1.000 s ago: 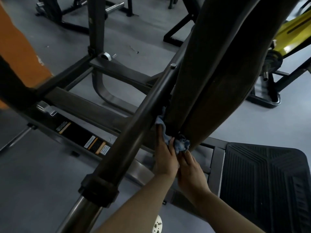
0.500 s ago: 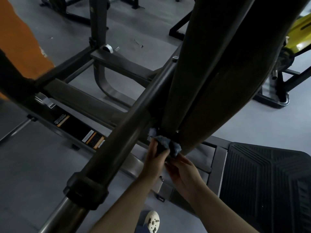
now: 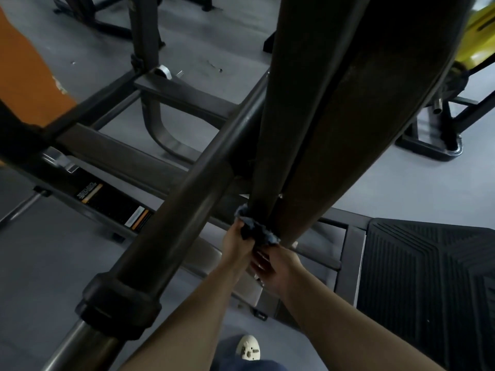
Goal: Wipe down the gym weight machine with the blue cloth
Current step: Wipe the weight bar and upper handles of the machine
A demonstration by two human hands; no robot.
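The gym weight machine fills the view: two dark brown padded panels (image 3: 334, 108) slope down from the top right and meet at a narrow lower end. A thick dark bar (image 3: 187, 210) crosses diagonally beside them. The blue cloth (image 3: 258, 231) is bunched around the panels' lower end. My left hand (image 3: 237, 243) grips the cloth's left side. My right hand (image 3: 276, 263) sits just below and right of it, fingers curled on the cloth's underside.
A black ribbed footplate (image 3: 428, 277) lies at the lower right. The machine's dark frame (image 3: 120, 159) spans the grey floor on the left. An orange surface (image 3: 29, 76) rises at the far left, yellow equipment (image 3: 479, 30) at the top right. My shoe (image 3: 247, 346) shows at the bottom.
Both hands and the cloth have slid slightly down to the panels' lower tip. The cloth is more tightly bunched. The view has tilted down, showing more of my shoe.
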